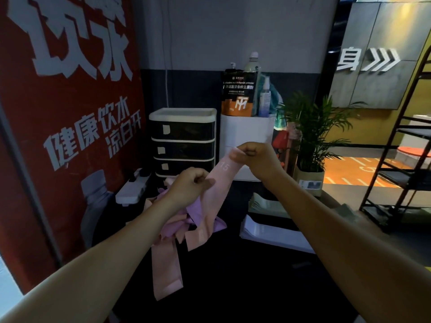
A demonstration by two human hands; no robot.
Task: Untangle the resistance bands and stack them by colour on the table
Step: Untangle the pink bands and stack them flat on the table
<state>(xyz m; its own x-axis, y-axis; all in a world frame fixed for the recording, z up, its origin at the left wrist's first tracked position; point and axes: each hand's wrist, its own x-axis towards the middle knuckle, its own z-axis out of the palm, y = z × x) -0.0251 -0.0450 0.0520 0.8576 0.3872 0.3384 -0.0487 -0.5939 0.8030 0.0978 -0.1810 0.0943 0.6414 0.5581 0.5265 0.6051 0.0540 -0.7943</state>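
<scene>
A pink resistance band (pixel 218 185) marked "15" is stretched in the air between my hands above the dark table (pixel 233 287). My right hand (pixel 258 159) pinches its upper end. My left hand (pixel 190 185) grips it lower down, together with a tangle of purple and pink bands (pixel 186 222) hanging beneath. One flat pink band (pixel 166 271) lies on the table below the tangle, reaching toward me.
Black and white drawer unit (pixel 183 141) and a white bin (pixel 247 143) with bottles and a pouch stand at the back. White power strip (pixel 131 187) at left, stacked white papers (pixel 272 234) at right, potted plant (pixel 310 136), black metal shelf (pixel 401 159).
</scene>
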